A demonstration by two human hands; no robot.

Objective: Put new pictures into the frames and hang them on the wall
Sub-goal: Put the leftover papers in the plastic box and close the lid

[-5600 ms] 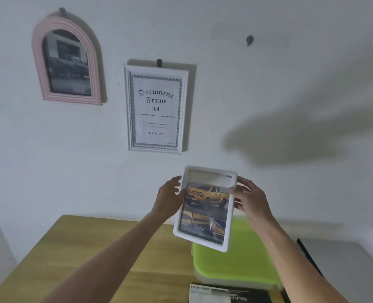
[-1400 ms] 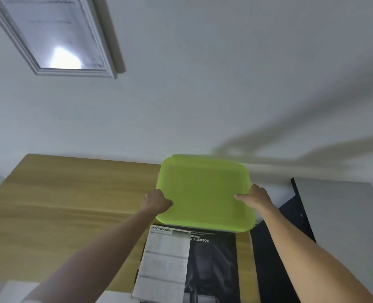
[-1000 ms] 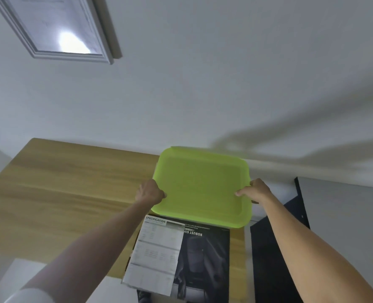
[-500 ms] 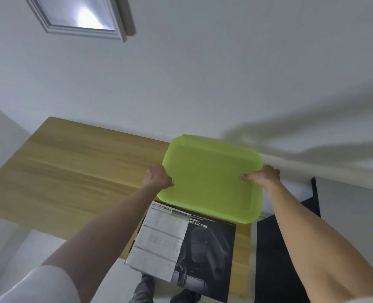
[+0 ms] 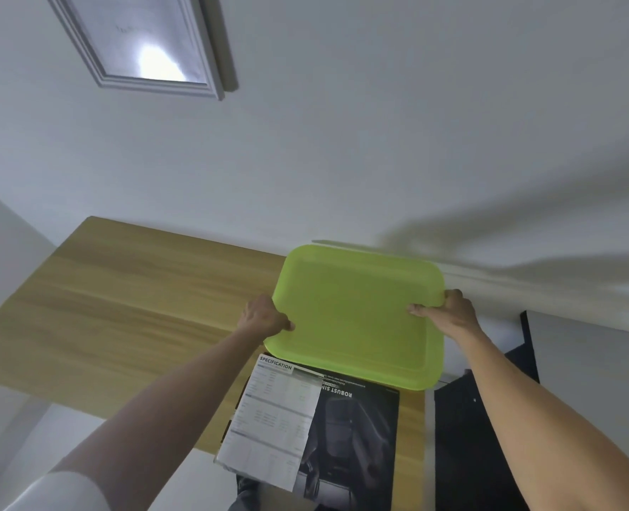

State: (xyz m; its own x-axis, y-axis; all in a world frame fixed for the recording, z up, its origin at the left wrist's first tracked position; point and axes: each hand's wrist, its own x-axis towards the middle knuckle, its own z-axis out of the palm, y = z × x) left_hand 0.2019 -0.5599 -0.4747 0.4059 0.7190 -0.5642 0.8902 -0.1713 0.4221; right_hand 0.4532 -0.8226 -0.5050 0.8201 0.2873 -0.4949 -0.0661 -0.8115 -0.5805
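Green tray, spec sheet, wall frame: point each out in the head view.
green tray [image 5: 353, 315], head view, bare middle of its floor
spec sheet [image 5: 272, 418], head view, centre of the printed page
wall frame [image 5: 158, 85], head view, lower moulding

Both bare forearms extend forward from the lower corners, a white sleeve edge visible on the left upper arm, with the left hand [image 5: 265, 319] and the right hand [image 5: 449, 313] each curled round opposite side edges of the green tray [image 5: 353, 319], thumbs on top.
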